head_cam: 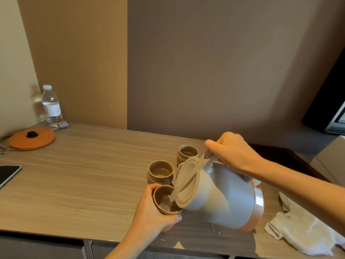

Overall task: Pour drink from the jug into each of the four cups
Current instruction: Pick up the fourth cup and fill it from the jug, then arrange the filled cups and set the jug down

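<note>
The right hand [233,154] grips the handle of the tilted jug [220,199], its spout over the cup [166,200] that the left hand [151,212] holds above the surface [84,174] (two more cups [160,171] stand just behind).

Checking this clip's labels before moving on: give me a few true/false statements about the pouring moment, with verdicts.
1. The right hand grips the jug by its handle. True.
2. The jug stands upright. False: it is tilted, with its spout over the held cup.
3. The left hand holds a cup at the spout. True.
4. The bottle lies on its side. False: the bottle stands upright, far left at the back.
5. A white cloth lies to the right of the jug. True.
</note>
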`<action>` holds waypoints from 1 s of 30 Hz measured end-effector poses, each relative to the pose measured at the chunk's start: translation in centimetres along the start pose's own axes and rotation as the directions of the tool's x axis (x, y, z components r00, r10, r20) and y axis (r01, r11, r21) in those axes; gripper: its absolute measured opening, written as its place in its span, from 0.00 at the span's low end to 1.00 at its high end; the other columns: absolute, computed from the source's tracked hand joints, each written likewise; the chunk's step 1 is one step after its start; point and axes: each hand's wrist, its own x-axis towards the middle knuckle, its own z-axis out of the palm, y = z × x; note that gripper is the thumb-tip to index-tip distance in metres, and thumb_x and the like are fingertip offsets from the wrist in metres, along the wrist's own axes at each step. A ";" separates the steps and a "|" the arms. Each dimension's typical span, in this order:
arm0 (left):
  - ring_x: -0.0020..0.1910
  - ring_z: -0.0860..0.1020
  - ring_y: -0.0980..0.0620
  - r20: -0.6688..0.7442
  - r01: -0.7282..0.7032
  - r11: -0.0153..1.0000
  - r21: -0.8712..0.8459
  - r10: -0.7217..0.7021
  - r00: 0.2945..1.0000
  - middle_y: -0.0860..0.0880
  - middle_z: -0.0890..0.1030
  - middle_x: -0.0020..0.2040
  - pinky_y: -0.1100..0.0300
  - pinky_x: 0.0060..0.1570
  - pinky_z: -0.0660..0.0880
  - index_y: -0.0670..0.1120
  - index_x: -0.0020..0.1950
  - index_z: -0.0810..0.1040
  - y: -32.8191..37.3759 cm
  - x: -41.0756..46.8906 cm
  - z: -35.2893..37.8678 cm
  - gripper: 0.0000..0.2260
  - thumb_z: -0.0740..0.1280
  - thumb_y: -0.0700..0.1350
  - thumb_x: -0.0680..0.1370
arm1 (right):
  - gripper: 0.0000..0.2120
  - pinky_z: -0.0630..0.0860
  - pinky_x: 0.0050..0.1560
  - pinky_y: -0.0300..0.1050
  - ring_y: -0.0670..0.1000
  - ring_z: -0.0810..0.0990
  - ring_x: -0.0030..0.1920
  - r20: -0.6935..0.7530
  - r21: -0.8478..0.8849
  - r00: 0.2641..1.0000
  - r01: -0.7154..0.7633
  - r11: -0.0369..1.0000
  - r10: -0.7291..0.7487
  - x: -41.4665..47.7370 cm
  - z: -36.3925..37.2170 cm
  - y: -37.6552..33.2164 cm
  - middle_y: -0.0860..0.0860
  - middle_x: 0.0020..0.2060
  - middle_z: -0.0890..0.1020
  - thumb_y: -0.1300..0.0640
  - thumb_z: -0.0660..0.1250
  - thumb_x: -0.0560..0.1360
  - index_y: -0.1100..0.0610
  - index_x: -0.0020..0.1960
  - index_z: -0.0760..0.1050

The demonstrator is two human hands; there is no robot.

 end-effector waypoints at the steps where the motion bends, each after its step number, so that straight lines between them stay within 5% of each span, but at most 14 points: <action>1: 0.54 0.75 0.62 0.002 0.000 1.000 -0.005 0.000 1.000 0.62 0.77 0.52 0.70 0.49 0.71 0.60 0.55 0.68 0.0 0.0 0.0 0.36 0.84 0.46 0.56 | 0.24 0.62 0.30 0.49 0.49 0.58 0.25 -0.003 0.001 1.000 -0.001 1.000 0.001 0.0 0.0 0.0 0.47 0.17 0.59 0.45 0.60 0.71 0.54 0.21 0.59; 16: 0.53 0.75 0.61 -0.042 0.021 0.999 -0.033 -0.022 0.999 0.62 0.76 0.52 0.69 0.47 0.71 0.58 0.57 0.68 0.9 -0.1 0.2 0.37 0.85 0.46 0.55 | 0.25 0.66 0.30 0.44 0.46 0.61 0.20 -0.061 0.206 0.991 -0.102 0.973 0.117 -1.1 -0.8 1.7 0.48 0.14 0.67 0.55 0.61 0.73 0.56 0.18 0.63; 21: 0.54 0.75 0.59 -0.068 0.010 0.999 -0.031 -0.012 0.998 0.60 0.76 0.53 0.60 0.55 0.74 0.56 0.60 0.68 2.2 0.0 -0.1 0.39 0.85 0.45 0.55 | 0.24 0.61 0.25 0.38 0.46 0.58 0.18 -0.058 0.396 0.976 -0.171 0.902 0.210 -1.9 -1.6 3.0 0.48 0.15 0.63 0.57 0.61 0.74 0.58 0.20 0.63; 30: 0.53 0.75 0.56 -0.058 0.003 0.994 -0.108 -0.009 0.998 0.58 0.77 0.52 0.62 0.48 0.74 0.56 0.58 0.70 4.6 0.8 -0.3 0.37 0.85 0.43 0.55 | 0.20 0.62 0.29 0.43 0.48 0.63 0.23 -0.068 0.631 0.918 -0.263 0.729 0.390 -3.4 -2.8 4.5 0.53 0.21 0.67 0.55 0.63 0.74 0.59 0.24 0.69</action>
